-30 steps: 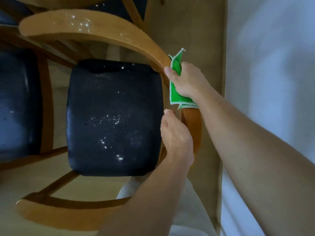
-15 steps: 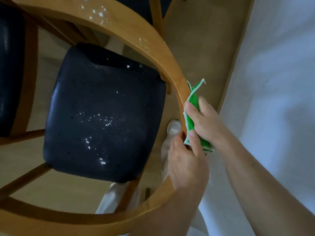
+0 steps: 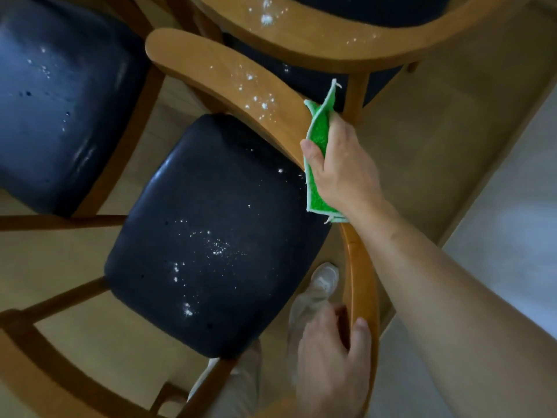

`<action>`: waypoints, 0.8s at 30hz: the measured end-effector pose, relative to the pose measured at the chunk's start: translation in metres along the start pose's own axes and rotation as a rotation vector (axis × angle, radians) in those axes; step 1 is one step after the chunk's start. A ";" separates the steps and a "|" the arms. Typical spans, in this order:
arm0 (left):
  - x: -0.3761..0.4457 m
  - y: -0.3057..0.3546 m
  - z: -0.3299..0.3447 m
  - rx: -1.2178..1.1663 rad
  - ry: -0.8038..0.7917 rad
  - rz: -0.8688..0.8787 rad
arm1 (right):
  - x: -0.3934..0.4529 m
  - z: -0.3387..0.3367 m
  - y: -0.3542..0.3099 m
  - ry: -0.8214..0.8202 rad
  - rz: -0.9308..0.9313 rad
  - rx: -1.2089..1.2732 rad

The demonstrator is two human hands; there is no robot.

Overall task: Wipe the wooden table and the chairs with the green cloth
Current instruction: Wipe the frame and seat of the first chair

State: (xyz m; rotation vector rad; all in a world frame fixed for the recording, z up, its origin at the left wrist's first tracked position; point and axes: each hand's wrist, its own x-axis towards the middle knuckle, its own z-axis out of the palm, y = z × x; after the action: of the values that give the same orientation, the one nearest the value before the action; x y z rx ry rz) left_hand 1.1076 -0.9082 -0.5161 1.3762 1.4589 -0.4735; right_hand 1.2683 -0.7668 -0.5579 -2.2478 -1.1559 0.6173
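The green cloth (image 3: 319,164) sits right of centre, folded over the curved chair back (image 3: 265,98) just short of its white specks, likely ready to sweep them. The right hand (image 3: 343,167) clamps it there, thumb wrapped over the rail. At lower centre, the left hand (image 3: 328,366) curls round the same rail, apparently steadying the chair.

A curved chair back rail (image 3: 241,82) of honey-coloured wood has a smooth, lightly glossy varnish and is dusted with white powdery specks. The chair seat (image 3: 217,233) is dark padded upholstery that looks like leather or vinyl, with a soft sheen and scattered white crumbs. The green cloth (image 3: 319,137) is fuzzy and matt, with a paler stitched edge and loose threads. A neighbouring seat (image 3: 60,101) has the same dark shiny covering. The floor (image 3: 422,140) is pale wood with a dull finish.
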 end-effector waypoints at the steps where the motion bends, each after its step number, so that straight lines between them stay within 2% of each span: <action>1: 0.013 0.013 -0.006 -0.061 -0.035 0.012 | 0.002 0.001 -0.001 0.013 -0.014 -0.020; 4: 0.052 0.053 -0.032 -0.213 -0.054 0.139 | -0.015 -0.002 0.005 -0.011 -0.019 0.048; 7: 0.087 0.070 -0.063 -0.229 -0.100 0.267 | -0.027 -0.005 0.015 -0.115 0.078 0.180; 11: 0.110 0.064 -0.090 -0.172 -0.230 0.357 | -0.006 -0.003 0.009 -0.089 0.069 0.008; 18: 0.139 0.071 -0.118 -0.381 -0.076 0.395 | 0.058 0.018 -0.038 0.028 -0.138 -0.388; 21: 0.151 0.072 -0.133 -0.382 -0.036 0.402 | 0.076 0.027 -0.056 0.036 -0.180 -0.462; 24: 0.159 0.067 -0.144 -0.473 -0.069 0.403 | 0.091 0.035 -0.070 0.047 -0.210 -0.501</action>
State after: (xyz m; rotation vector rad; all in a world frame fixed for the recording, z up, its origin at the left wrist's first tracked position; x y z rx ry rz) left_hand 1.1400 -0.6923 -0.5707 1.2088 1.1045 0.0810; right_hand 1.2537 -0.6472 -0.5537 -2.4720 -1.6382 0.2004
